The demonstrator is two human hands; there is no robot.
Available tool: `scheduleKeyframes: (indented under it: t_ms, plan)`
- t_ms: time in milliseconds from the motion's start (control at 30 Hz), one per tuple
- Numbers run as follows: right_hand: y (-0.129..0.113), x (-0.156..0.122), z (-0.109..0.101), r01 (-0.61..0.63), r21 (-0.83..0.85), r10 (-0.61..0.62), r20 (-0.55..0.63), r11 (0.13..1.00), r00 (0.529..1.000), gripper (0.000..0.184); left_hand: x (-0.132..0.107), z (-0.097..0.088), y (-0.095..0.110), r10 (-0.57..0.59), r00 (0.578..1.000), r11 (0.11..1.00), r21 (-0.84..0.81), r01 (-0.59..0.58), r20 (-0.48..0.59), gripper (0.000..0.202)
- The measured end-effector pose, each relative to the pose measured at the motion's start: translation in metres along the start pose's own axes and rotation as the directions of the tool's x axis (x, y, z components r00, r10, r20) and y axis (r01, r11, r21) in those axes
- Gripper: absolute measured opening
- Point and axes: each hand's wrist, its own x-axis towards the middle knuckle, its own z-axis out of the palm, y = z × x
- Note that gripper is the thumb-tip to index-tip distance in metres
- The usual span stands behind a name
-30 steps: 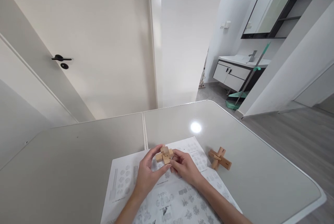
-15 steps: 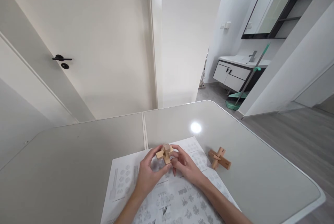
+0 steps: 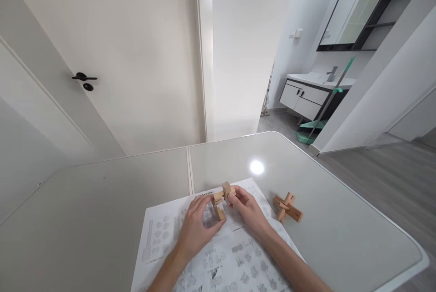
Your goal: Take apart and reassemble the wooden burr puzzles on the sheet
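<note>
Over the printed sheet point(image 3: 160, 246), my left hand point(image 3: 197, 224) pinches light wooden puzzle pieces point(image 3: 218, 208) between thumb and fingers; a notch shows in one of them. My right hand point(image 3: 248, 210) grips another part of the wooden puzzle, a block point(image 3: 226, 187) with a piece crossing it. The two held parts sit side by side; whether they still touch I cannot tell. To the right of my right hand, a darker wooden cross-shaped puzzle point(image 3: 288, 207) lies on the table, partly beside the sheet's edge.
The grey table point(image 3: 102, 219) has a seam down its middle and a rounded right edge. Behind it stands a pale door with a black handle point(image 3: 84, 77). At the back right are a sink cabinet point(image 3: 303, 96) and a green dustpan point(image 3: 305, 137).
The compact wooden cross held by both hands has come partly apart. My right hand has moved slightly right and up with its block, while my left hand keeps the notched pieces.
</note>
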Motion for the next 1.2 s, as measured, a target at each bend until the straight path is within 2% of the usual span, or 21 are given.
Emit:
scheduleKeyframes:
  t_ms: [67, 200, 367, 533, 733, 933, 1033, 1200]
  plan:
    - [0.000, 0.000, 0.000, -0.034, -0.015, 0.033, -0.032, 0.999, 0.999, 0.041, -0.001, -0.009, -0.007, -0.008, 1.000, 0.996, 0.089, 0.008, -0.003, 0.052]
    - [0.002, -0.001, 0.002, -0.068, -0.030, 0.068, -0.021, 0.997, 0.997, 0.041, -0.009, -0.035, -0.033, -0.070, 0.997, 0.968, 0.241, 0.072, -0.017, 0.054]
    - [0.004, -0.002, 0.004, -0.092, -0.049, 0.091, -0.028, 0.995, 0.996, 0.042, -0.024, -0.066, -0.062, -0.051, 0.999, 0.932, 0.359, 0.055, -0.019, 0.054]
    - [0.001, -0.004, 0.003, -0.124, -0.084, 0.117, -0.089, 0.989, 0.989, 0.044, -0.028, -0.081, -0.070, -0.003, 0.999, 0.892, 0.451, 0.022, -0.043, 0.050]
    - [-0.001, -0.007, 0.002, -0.186, -0.079, 0.171, -0.169, 0.979, 0.971, 0.043, -0.026, -0.084, -0.067, 0.041, 0.999, 0.866, 0.500, -0.022, -0.028, 0.042]
    - [-0.002, -0.006, 0.001, -0.162, -0.070, 0.144, -0.206, 0.984, 0.968, 0.047, -0.027, -0.083, -0.065, 0.110, 0.994, 0.838, 0.538, -0.089, -0.007, 0.042]
    - [-0.003, -0.007, 0.002, -0.141, -0.057, 0.131, -0.153, 0.988, 0.980, 0.045, -0.027, -0.077, -0.056, 0.156, 0.988, 0.848, 0.516, -0.123, -0.020, 0.041]
    - [0.001, -0.011, 0.010, -0.103, -0.052, 0.104, 0.025, 0.993, 0.994, 0.039, -0.029, -0.057, -0.026, 0.146, 0.989, 0.942, 0.305, -0.141, 0.005, 0.017]
